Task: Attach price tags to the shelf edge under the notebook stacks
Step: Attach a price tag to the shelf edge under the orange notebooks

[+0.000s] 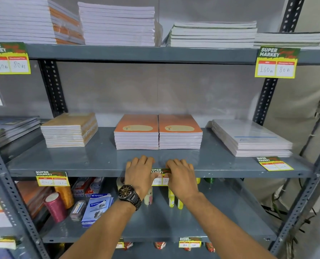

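A yellow and green price tag (159,177) is pressed against the front edge of the middle grey shelf (99,172), below two orange-covered notebook stacks (158,133). My left hand (139,173), with a dark watch on its wrist, covers the tag's left side. My right hand (181,176) covers its right side, fingers bent over the shelf lip. Only the middle strip of the tag shows between the hands. Another tag (52,178) hangs on the same edge under a tan notebook stack (69,129). A third tag (274,163) lies on the shelf top by a white stack (248,137).
The upper shelf (136,53) carries tall notebook stacks and two tags (276,62) at its ends. The lower shelf holds thread spools (55,206), stapler packs (97,206) and small bottles. Slotted uprights (263,98) frame the rack, with cables at the right.
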